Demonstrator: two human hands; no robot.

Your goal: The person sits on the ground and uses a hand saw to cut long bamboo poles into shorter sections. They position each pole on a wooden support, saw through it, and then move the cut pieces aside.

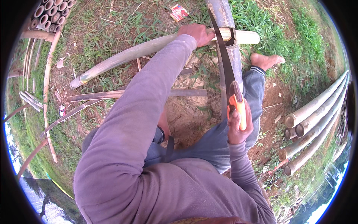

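My right hand [240, 125] is wrapped round the orange handle of a hand saw [226, 61], whose long dark blade points away from me. The blade lies across a bamboo pole [130, 54] near that pole's right end. My left hand [197, 34] presses on the same pole just left of the blade, fingers closed over it. Under the blade, the pole rests in a notch of a thick grey bamboo post [225, 15] that runs away from me. Its pale end sticks out to the right of the post. Whether the teeth have cut in cannot be made out.
Several bamboo poles [313, 119] lie at the right, and cut bamboo tubes [54, 13] are stacked at the far left. Split strips [186, 92] lie on the ground before me. My bare foot [266, 61] is beside the post. A red wrapper [179, 13] lies on the grass.
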